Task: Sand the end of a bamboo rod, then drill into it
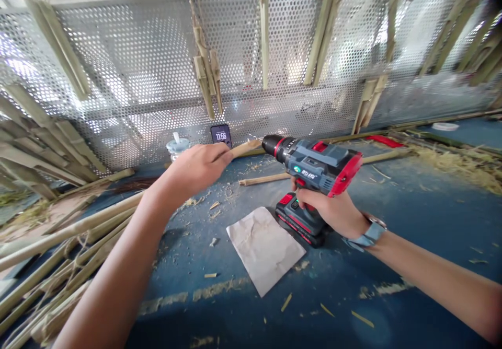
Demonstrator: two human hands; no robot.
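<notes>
My right hand (329, 208) is wrapped round the handle of a grey and red cordless drill (314, 163), its chuck pointing left. A thin bit (255, 137) juts from the chuck, close to the end of a bamboo strip (246, 148). Whether the bit touches the bamboo, I cannot tell. The strip is gripped in my left hand (200, 169), fingers closed over it, and its other end is hidden by the hand. Beneath the drill's battery base lies a creased sheet of white paper (262, 249). A bamboo stick (262, 179) rests on the table behind the drill.
The blue table (219, 317) is scattered with shavings. Bamboo poles (70, 239) lie at the left. A phone (221, 135) and a lidded container (177, 144) stand against the perforated metal panel (149, 51), where bamboo pieces hang. Fibre shavings (458, 166) are heaped at the right.
</notes>
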